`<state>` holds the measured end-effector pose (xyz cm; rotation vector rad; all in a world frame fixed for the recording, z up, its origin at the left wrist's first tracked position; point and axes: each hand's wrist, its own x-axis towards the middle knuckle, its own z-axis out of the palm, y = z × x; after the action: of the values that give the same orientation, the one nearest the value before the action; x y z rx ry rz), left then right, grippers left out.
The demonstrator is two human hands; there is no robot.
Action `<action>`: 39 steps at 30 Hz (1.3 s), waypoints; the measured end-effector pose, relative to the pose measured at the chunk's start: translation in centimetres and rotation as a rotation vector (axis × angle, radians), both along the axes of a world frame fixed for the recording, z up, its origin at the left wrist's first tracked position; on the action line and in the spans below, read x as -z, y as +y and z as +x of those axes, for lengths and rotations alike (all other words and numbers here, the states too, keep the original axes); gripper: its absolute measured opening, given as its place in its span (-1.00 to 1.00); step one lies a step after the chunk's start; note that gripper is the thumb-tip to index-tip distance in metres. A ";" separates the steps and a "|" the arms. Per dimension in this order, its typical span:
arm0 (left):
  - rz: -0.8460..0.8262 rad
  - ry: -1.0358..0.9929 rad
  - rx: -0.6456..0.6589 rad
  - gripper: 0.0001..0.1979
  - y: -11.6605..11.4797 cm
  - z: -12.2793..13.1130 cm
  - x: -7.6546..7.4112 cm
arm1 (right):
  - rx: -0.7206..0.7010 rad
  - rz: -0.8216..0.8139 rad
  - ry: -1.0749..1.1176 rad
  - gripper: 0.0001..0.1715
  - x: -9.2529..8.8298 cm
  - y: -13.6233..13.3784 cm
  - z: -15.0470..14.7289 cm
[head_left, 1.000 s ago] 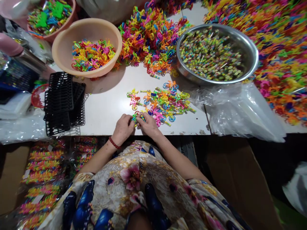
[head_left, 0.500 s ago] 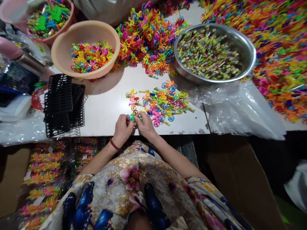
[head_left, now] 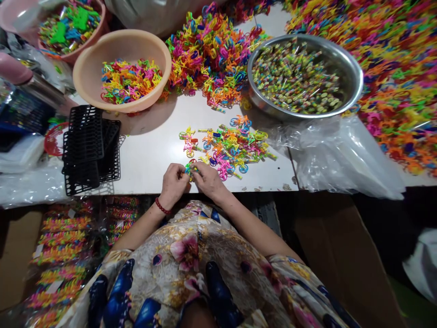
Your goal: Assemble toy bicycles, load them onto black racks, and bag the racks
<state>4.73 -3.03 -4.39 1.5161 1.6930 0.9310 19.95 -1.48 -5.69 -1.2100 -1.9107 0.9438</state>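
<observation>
My left hand point(head_left: 173, 183) and my right hand point(head_left: 209, 178) meet at the near edge of the white table point(head_left: 150, 150). Both are closed in a pinch on one small green and blue plastic toy bicycle point(head_left: 190, 169) held between their fingertips. Just beyond my hands lies a small pile of coloured toy bicycles point(head_left: 229, 146). A red bead bracelet sits on my left wrist.
A peach basin point(head_left: 89, 68) of coloured parts stands back left, a steel bowl point(head_left: 344, 59) of wrapped sticks back right. Heaps of toy bicycles point(head_left: 211, 50) fill the far side. Black plastic grids point(head_left: 89, 148) lie left, clear bags point(head_left: 337, 155) right, packed bags point(head_left: 61, 255) below.
My hands have stayed together at the table edge, turning the small bicycle slightly between the fingers. Nothing else has moved.
</observation>
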 end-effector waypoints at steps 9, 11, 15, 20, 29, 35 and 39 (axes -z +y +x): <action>0.027 -0.032 0.034 -0.93 -0.2 -0.1 0.1 | -0.001 0.069 -0.143 -0.87 0.8 -0.3 0.6; 0.067 -0.038 0.043 -0.95 -0.6 0.2 0.0 | 0.091 -0.009 -0.062 -0.91 0.5 -0.5 0.4; 0.156 0.053 0.088 -0.91 -1.3 0.8 -0.2 | 0.226 -0.239 0.096 -0.88 -0.1 -0.5 0.0; 0.211 0.135 0.127 -0.82 -1.7 0.9 -0.2 | 0.268 -0.305 0.087 -0.92 -0.5 0.1 -0.2; 0.140 -0.159 -0.101 -0.89 -0.2 -0.6 0.0 | 0.096 0.003 0.011 -0.65 -2.4 1.5 1.3; -0.140 -0.690 -0.173 -0.84 1.0 -1.2 -0.9 | -0.007 -0.004 0.141 -0.61 -1.0 2.2 0.0; -0.336 -0.963 -0.202 -0.78 1.2 -1.1 -1.7 | -0.012 0.066 0.163 -0.73 -0.2 1.8 -1.2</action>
<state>3.61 -1.85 -2.70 0.5084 1.1867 1.1489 18.75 0.35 -5.46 -1.0521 -1.8072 0.9482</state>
